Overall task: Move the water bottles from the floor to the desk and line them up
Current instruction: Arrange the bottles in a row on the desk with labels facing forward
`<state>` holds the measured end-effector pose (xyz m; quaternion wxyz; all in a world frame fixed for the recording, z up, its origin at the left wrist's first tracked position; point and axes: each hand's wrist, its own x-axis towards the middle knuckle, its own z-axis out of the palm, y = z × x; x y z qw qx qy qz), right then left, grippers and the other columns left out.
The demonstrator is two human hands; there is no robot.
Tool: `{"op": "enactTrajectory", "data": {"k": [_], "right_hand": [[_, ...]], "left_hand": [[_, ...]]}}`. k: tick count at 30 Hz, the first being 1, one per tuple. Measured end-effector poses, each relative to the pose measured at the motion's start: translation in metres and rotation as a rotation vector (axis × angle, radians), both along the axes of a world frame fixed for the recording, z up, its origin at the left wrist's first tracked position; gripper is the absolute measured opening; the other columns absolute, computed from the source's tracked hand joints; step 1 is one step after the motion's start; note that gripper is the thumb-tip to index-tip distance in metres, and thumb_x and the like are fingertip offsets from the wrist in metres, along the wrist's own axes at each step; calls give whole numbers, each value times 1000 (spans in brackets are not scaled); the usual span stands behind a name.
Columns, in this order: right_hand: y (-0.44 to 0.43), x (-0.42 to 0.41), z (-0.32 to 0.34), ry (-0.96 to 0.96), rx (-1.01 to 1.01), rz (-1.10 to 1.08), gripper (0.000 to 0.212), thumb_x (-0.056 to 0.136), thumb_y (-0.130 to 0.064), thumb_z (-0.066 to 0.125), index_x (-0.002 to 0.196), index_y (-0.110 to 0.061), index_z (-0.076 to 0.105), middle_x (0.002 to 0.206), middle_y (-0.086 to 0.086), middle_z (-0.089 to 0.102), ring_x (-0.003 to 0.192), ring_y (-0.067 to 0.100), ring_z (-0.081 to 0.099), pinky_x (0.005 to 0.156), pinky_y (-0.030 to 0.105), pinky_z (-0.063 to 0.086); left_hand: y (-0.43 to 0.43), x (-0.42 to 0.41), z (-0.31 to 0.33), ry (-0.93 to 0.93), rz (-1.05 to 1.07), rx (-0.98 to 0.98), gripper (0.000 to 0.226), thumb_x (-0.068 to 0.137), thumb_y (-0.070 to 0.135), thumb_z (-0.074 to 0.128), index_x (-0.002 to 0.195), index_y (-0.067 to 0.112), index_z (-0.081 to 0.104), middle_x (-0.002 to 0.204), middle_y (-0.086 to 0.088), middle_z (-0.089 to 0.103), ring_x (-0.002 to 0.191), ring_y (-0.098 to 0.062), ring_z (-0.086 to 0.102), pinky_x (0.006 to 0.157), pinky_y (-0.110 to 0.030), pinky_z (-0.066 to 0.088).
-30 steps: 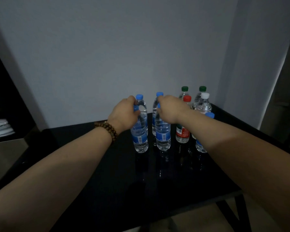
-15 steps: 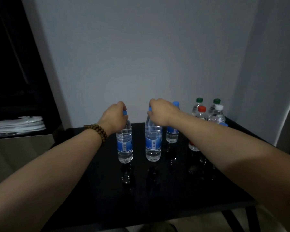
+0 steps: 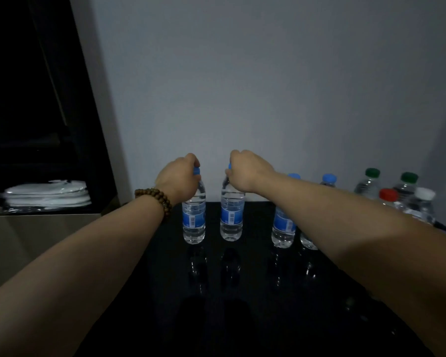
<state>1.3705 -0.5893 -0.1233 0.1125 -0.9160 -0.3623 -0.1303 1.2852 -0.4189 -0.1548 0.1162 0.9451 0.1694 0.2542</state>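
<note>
Grip: left hand (image 3: pixel 178 180) has its fingers curled round the neck and blue cap of the left bottle (image 3: pixel 194 217); right hand (image 3: pixel 247 170) clamps the top of the second bottle (image 3: pixel 231 215). Both bottles stand upright on the black desk (image 3: pixel 242 292).
Reason: a hold at the neck, I'd judge, lets each be nudged into line without bumping a neighbour.
Row: third bottle (image 3: pixel 282 228) and fourth bottle (image 3: pixel 329 179), blue-capped too, stand to the right on roughly the same line.
Cluster: green-capped bottles (image 3: pixel 368 184), red-capped bottle (image 3: pixel 388 195) and white-capped bottle (image 3: pixel 421 206) are bunched at far right, likely awaiting their turn.
Hidden: the right forearm covers parts of several bottles. The floor is out of view, so whether any remain there can't be told.
Murk: labels are too dim to read.
</note>
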Motion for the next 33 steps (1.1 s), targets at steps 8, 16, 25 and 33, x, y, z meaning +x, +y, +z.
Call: {"op": "enactTrajectory", "data": {"k": [8, 16, 25, 33], "right_hand": [[74, 63, -6, -8, 45, 4, 25, 101, -28, 53, 118, -10, 52, 113, 11, 55, 81, 22, 48, 58, 32, 35], [127, 101, -13, -5, 43, 26, 21, 100, -23, 55, 117, -11, 53, 112, 11, 57, 84, 24, 52, 62, 33, 40], [154, 106, -27, 45, 22, 14, 31, 93, -19, 62, 120, -11, 51, 113, 10, 55, 85, 25, 53, 58, 33, 39], [162, 118, -36, 75, 50, -9, 30, 93, -17, 62, 122, -12, 52, 118, 11, 55, 102, 30, 61, 77, 40, 53]], "left_hand": [[63, 68, 1, 3, 40, 9, 31, 100, 27, 61, 129, 17, 54, 119, -11, 64, 104, -26, 60, 81, -37, 52], [115, 114, -10, -32, 64, -29, 32, 99, 19, 63, 129, 14, 53, 122, -11, 62, 93, -19, 53, 77, -31, 44], [140, 131, -25, -58, 64, -96, 32, 99, 14, 63, 130, 15, 54, 125, -11, 61, 97, -18, 54, 80, -30, 46], [139, 148, -32, -60, 57, -104, 32, 99, 15, 62, 130, 14, 54, 125, -12, 61, 108, -25, 60, 89, -35, 53]]}}
